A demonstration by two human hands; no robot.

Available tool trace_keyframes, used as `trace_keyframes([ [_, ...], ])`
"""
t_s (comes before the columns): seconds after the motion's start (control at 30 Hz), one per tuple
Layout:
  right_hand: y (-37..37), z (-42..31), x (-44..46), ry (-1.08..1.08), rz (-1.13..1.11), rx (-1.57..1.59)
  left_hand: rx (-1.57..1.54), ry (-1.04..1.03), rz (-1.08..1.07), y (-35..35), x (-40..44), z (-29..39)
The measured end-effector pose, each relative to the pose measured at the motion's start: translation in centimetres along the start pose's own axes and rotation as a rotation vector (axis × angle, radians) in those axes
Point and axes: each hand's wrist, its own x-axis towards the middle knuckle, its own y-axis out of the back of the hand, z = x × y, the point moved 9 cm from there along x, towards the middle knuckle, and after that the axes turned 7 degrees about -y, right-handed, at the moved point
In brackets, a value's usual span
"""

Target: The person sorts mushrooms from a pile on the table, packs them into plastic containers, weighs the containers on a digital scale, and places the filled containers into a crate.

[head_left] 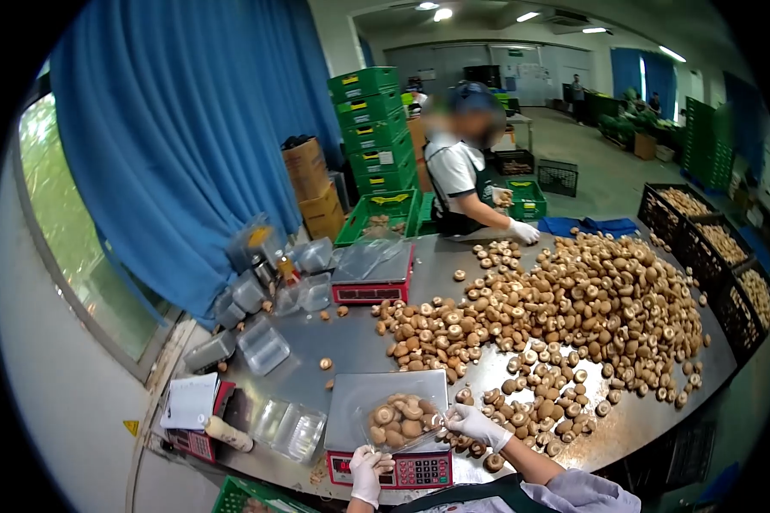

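A clear plastic tray of brown mushrooms (pixel 399 421) rests on the metal plate of a red scale (pixel 342 389). My left hand (pixel 370 472), in a white glove, is closed at the tray's near left edge, above the scale's display. My right hand (pixel 479 426), also gloved in white, pinches the tray's right edge with its fingertips. To the right and beyond spreads a large heap of loose mushrooms (pixel 607 291) on the metal table (pixel 308 342).
Empty clear trays (pixel 263 346) lie at the left, near a second red scale (pixel 372 291). A co-worker (pixel 462 162) stands across the table, gloved hand by the heap. Black crates (pixel 719 286) of mushrooms line the right edge. Green crates (pixel 375 132) are stacked behind.
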Motion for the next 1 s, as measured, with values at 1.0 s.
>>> trace_keyframes([
  [1.0,-19.6,-12.7,-3.7,1.111,-0.088,-0.624,0.751,-1.092,0.407,13.5,-12.3,12.8],
])
